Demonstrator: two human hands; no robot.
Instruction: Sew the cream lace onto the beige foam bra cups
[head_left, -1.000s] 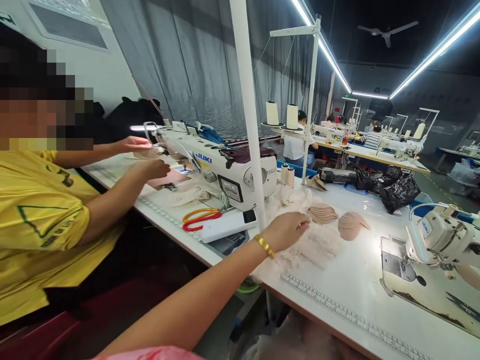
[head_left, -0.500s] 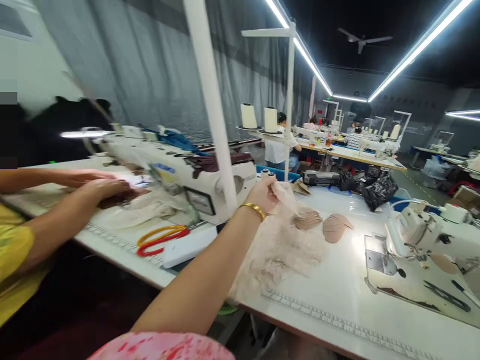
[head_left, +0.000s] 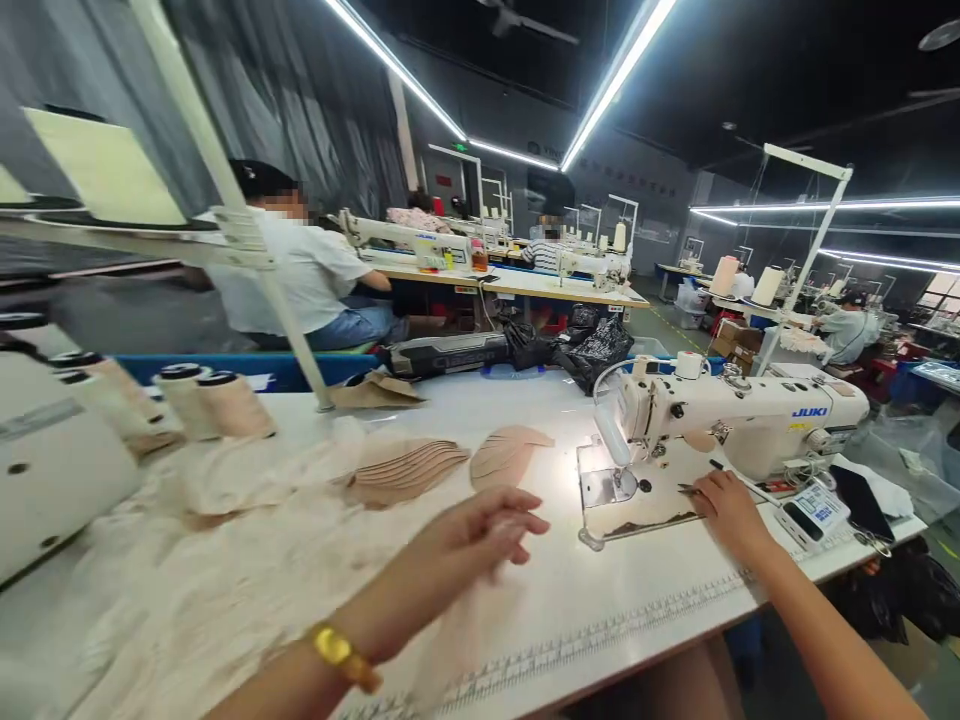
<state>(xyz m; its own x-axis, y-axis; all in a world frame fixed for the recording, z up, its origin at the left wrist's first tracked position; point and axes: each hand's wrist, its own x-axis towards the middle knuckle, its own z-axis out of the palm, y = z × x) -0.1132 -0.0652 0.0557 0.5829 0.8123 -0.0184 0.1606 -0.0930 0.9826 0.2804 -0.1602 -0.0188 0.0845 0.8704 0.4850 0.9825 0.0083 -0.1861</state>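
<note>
From where I stand, the left hand is above the table, its fingers half curled. A sheer cloth hangs just below it; because of the blur, I cannot tell whether the fingers are gripping it. I judge this cloth very light, soft and limp, and perhaps easy to snag, so a gentle pinch at one edge should suit. The right hand lies over the snips, beside the machine. Its fingers are bent, but I cannot tell if they grip. The snips look stiff and thin; the handle end seems the safer hold.
</note>
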